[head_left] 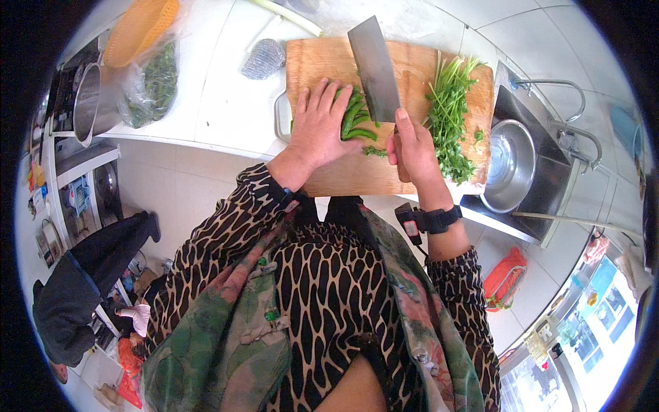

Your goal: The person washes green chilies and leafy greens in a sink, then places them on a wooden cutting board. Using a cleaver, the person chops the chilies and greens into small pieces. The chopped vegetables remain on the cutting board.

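A wooden cutting board [319,177] lies on the white counter before me. My left hand [320,116] rests over a bundle of green chili peppers [355,116] and holds them against the board, its fingers extended and partly covering them. Gripped by its wooden handle in my right hand [416,144] is a cleaver [375,69]; its broad blade points away from me, just right of the peppers. Small cut green pieces [375,151] lie near the board's front. On the board's right side is a pile of leafy green herbs [453,118].
To the right, a metal basin [509,170] sits in the sink [548,154], beside faucets [587,139]. A silvery mesh-like object [263,59] and a bag of greens [154,87] lie left, near a metal pot [95,105] and yellow basket [140,31]. Another person [77,293] is at far left.
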The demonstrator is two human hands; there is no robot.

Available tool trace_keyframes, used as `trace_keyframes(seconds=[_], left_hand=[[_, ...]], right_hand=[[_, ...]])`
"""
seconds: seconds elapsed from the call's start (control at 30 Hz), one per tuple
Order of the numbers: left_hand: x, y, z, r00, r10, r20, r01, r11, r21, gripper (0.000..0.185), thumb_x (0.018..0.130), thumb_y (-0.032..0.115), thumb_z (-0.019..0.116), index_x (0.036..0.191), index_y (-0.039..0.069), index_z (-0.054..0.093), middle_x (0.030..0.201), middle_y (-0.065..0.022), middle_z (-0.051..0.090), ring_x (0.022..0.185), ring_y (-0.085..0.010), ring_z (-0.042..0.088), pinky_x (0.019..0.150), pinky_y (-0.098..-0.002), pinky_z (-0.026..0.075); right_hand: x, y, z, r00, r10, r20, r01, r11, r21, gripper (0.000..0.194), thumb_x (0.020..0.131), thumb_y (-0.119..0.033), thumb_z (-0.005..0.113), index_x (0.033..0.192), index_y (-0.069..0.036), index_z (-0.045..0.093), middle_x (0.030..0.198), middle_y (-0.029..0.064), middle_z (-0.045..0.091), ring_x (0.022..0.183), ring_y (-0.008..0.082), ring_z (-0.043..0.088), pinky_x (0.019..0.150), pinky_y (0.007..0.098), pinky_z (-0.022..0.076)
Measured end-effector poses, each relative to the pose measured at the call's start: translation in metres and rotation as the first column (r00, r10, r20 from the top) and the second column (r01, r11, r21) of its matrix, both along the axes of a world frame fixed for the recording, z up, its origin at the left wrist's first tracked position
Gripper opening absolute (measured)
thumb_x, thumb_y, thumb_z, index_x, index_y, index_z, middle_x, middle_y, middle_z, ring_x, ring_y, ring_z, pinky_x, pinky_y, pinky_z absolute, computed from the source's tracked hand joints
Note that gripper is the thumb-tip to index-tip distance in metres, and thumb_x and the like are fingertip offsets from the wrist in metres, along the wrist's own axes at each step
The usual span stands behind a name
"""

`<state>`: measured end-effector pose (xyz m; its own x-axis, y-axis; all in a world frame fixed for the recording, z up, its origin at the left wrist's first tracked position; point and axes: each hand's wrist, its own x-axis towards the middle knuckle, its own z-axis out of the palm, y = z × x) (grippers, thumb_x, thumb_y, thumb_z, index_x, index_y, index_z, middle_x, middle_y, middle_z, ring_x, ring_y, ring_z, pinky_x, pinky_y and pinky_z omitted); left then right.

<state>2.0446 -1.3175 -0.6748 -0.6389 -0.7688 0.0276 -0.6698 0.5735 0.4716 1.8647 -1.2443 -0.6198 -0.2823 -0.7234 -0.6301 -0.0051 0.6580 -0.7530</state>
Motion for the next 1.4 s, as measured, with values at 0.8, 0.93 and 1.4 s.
trace_keyframes(seconds=[0.8,0.93,1.4], left_hand=[[0.003,-0.013,-0.018,0.967,0.027,-0.252,-0.041,0.998,-0.053,0.06,0.079,0.029,0.074,0.124,-0.002,0.05,0.123,-0.0173,0.051,0.113,-0.0345,0.052,0.097,-0.0417,0.044],[0.003,-0.015,-0.022,0.974,-0.025,-0.224,0.007,0.997,-0.081,0.056,0.079,0.028,0.074,0.122,-0.002,0.051,0.121,-0.0174,0.053,0.113,-0.0336,0.051,0.098,-0.0421,0.043],[0.001,-0.014,-0.022,0.98,-0.08,-0.181,0.053,0.987,-0.152,0.04,0.083,0.024,0.067,0.113,0.001,0.055,0.114,-0.0139,0.055,0.108,-0.0308,0.052,0.095,-0.0402,0.042]], right_hand=[[0.016,0.009,0.038,0.951,0.23,-0.206,-0.224,0.973,0.052,0.051,0.103,-0.042,0.042,0.134,-0.003,0.054,0.061,0.0015,0.051,0.047,0.0082,0.048,0.046,0.0255,0.0407],[0.019,0.011,0.044,0.897,0.318,-0.308,-0.305,0.948,0.089,0.054,0.101,-0.047,0.041,0.133,-0.006,0.055,0.058,0.0053,0.054,0.047,0.0132,0.054,0.049,0.0302,0.0457],[0.02,-0.01,0.027,0.927,0.271,-0.26,-0.238,0.959,0.154,0.049,0.102,-0.044,0.04,0.131,-0.008,0.058,0.055,0.0063,0.053,0.046,0.0149,0.056,0.051,0.0313,0.0482]])
